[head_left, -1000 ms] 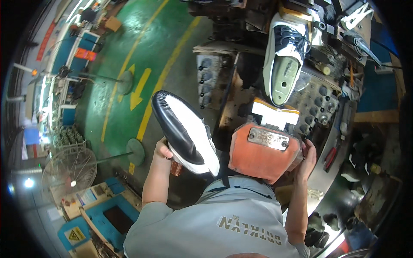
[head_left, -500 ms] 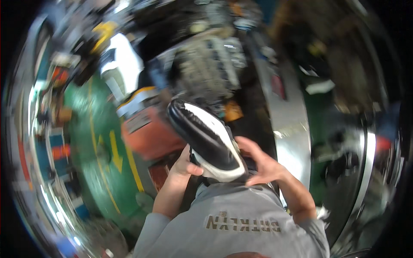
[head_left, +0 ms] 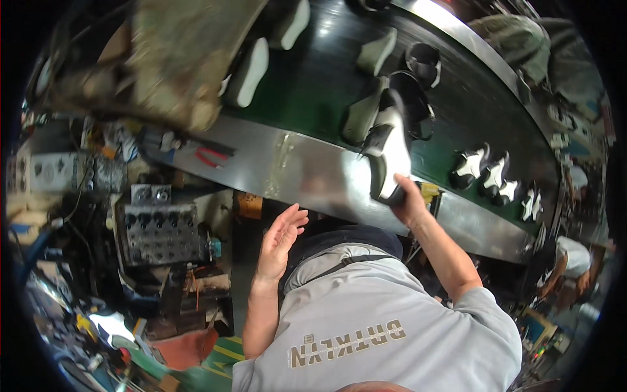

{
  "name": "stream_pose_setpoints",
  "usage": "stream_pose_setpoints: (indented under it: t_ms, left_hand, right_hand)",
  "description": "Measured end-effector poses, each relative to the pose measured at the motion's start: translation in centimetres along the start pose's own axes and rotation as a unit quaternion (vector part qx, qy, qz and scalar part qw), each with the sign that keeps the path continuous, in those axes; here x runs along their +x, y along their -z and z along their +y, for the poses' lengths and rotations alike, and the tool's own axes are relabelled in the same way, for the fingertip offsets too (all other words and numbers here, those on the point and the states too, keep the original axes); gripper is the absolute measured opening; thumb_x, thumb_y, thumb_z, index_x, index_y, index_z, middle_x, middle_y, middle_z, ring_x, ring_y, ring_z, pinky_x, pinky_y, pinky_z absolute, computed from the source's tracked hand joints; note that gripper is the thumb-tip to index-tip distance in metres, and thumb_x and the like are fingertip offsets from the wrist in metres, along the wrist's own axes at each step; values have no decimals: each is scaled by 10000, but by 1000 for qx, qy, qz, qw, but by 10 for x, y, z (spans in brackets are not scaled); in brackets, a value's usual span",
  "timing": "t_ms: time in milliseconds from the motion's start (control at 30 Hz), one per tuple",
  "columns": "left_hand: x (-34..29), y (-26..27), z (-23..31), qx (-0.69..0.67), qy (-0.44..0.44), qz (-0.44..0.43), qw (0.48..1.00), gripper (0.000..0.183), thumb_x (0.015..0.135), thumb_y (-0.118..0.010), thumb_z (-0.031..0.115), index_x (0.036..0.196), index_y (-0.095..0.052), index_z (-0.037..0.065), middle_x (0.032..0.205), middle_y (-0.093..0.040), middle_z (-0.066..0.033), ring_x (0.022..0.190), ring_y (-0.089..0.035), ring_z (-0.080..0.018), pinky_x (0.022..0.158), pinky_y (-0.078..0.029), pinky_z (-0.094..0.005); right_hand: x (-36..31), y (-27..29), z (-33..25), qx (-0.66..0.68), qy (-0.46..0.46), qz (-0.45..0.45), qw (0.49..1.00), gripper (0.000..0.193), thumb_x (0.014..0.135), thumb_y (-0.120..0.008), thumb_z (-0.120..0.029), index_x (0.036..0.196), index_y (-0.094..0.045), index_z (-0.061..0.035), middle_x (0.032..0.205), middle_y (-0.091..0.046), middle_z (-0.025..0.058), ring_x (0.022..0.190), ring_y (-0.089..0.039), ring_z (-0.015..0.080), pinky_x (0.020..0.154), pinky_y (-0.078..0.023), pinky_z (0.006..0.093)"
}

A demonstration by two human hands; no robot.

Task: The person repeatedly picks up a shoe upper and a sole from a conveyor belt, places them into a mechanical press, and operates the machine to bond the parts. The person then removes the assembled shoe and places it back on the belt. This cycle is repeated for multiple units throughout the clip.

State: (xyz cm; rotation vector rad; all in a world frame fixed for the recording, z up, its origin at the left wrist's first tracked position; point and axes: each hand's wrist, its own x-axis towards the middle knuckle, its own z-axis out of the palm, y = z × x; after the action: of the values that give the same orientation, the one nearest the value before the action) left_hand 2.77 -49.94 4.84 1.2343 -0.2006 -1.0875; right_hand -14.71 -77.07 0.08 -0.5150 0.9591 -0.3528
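Note:
A white and black shoe (head_left: 397, 151) is gripped at its near end by my right hand (head_left: 410, 204), thumb on the white part. The shoe reaches over the metal edge of a dark green conveyor belt (head_left: 307, 98). Its far end overlaps a black shoe part (head_left: 413, 98) on the belt, and I cannot tell whether they touch. My left hand (head_left: 281, 238) is held up in front of my body, left of the shoe, with fingers stretched out and nothing in it.
A metal rim (head_left: 251, 166) runs along the belt, with red-handled pliers (head_left: 212, 157) on it. Pale soles (head_left: 251, 73) and several black-and-white shoes (head_left: 470, 166) lie on the belt. At left stands a machine with a studded metal block (head_left: 162, 234). Another person (head_left: 568, 268) is at far right.
My view has turned right, toward the belt. Both hands were at the shoe before; my left hand has let go, and my right hand has carried it out over the belt's edge.

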Motion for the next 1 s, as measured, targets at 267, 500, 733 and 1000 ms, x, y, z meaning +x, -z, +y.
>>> stream_pose_setpoints:
  t_ms: [267, 500, 733, 1000]
  left_hand:
    - [37, -37, -6, 86, 42, 26, 995, 419, 1006, -519, 217, 1362, -483, 0, 1262, -592, -147, 1153, -576, -223, 965, -456, -341]
    - [69, -55, -3, 138, 61, 28, 988, 379, 998, -511, 149, 1341, -503, -14, 1235, -608, -149, 1113, -590, -213, 944, -469, -334]
    - [96, -79, 0, 178, 77, 10, 981, 377, 995, -505, 133, 1341, -501, -19, 1236, -610, -156, 1111, -592, -222, 941, -470, -340]
    - [124, -102, 5, 97, 67, -24, 993, 346, 996, -516, 148, 1307, -523, -4, 1223, -609, -147, 1123, -591, -237, 957, -464, -365]
  right_hand:
    - [103, 164, -137, 163, 134, 148, 966, 432, 832, -696, -384, 1141, -567, -111, 1050, -649, 60, 933, -636, 226, 821, -508, 418]
    - [206, 276, -81, 344, 140, 333, 867, 444, 986, -535, -300, 1299, -430, -3, 1197, -569, 208, 1163, -537, 366, 1002, -473, 523]
    - [240, 197, -62, 197, 144, 276, 930, 286, 991, -465, -392, 1001, -577, -129, 1002, -561, 6, 1007, -477, 183, 955, -366, 406]
    - [153, 75, -132, -204, 343, 72, 914, 174, 970, -570, -217, 943, -625, -54, 839, -571, -21, 811, -488, 57, 742, -394, 225]
